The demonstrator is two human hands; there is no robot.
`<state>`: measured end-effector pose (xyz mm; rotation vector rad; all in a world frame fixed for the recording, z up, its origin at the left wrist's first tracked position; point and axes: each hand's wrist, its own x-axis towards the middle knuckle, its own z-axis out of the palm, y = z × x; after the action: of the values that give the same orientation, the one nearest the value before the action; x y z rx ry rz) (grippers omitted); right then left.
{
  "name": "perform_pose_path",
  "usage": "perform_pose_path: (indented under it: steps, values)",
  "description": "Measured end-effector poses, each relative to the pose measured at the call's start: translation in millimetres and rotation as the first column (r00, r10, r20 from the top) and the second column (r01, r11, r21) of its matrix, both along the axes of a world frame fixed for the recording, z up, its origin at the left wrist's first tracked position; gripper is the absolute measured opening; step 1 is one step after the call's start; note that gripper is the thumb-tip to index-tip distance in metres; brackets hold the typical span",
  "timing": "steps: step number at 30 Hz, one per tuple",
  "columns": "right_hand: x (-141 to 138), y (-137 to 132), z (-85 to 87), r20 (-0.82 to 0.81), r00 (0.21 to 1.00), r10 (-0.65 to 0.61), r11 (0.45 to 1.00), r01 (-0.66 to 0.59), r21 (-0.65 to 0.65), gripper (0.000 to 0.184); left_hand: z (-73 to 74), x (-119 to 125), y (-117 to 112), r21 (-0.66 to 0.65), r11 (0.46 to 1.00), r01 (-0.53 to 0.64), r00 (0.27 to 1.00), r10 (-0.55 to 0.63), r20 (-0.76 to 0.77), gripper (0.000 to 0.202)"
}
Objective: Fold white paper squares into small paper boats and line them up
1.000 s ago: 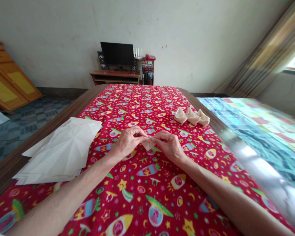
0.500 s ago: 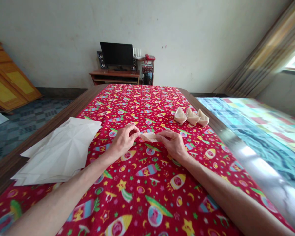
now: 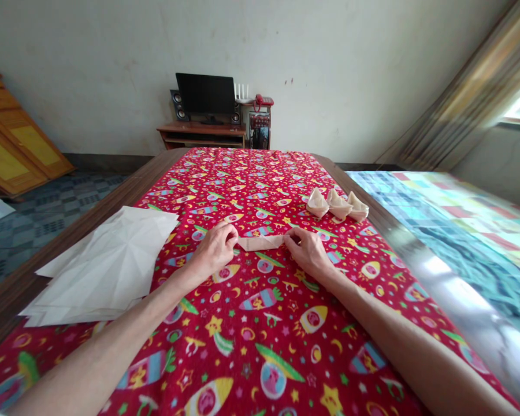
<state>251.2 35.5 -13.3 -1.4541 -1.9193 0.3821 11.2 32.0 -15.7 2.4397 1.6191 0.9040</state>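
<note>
A small folded strip of cream paper (image 3: 260,242) is stretched between my two hands just above the red patterned tablecloth (image 3: 260,323). My left hand (image 3: 216,248) pinches its left end with closed fingers. My right hand (image 3: 307,251) pinches its right end the same way. Three finished folded paper shapes (image 3: 338,205) sit in a row on the cloth, beyond my right hand.
A stack of creased white paper sheets (image 3: 108,260) lies at the left on the cloth. The wooden table edge (image 3: 69,237) runs along the left. A glossy patterned surface (image 3: 450,231) borders the right. A desk with a monitor (image 3: 205,95) stands by the far wall.
My hands have moved apart and a little further away, drawing the bunched paper out into a long flat strip.
</note>
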Motion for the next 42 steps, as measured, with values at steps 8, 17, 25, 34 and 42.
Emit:
perform_pose_path:
  steps: [8,17,25,34,42]
  values:
    - [-4.6,1.6,-2.8,0.186,0.981,-0.054,0.998,0.051,0.020,0.018,7.2,19.0,-20.7,0.116,0.990,0.081,0.976,-0.055,-0.212,0.048]
    - [-4.8,0.9,-6.3,0.213,0.974,-0.072,0.997,0.062,0.053,0.016,6.4,32.5,-36.7,-0.034,0.943,0.330,0.852,-0.313,-0.419,0.060]
    - [-3.9,-18.1,-0.4,0.296,0.955,-0.021,0.970,-0.052,0.238,0.027,6.4,32.0,-45.1,-0.059,0.953,0.297,0.886,-0.298,-0.356,0.047]
    - [-8.3,-46.0,-0.1,0.573,0.758,0.312,0.876,-0.463,0.137,0.043,5.7,29.6,-47.7,-0.071,0.958,0.278,0.874,-0.282,-0.396,0.046]
    - [-4.7,-43.2,0.7,0.618,0.749,0.237,0.884,-0.431,0.183,0.038,8.1,12.7,-55.8,-0.016,0.979,0.204,0.894,-0.193,-0.404,0.040]
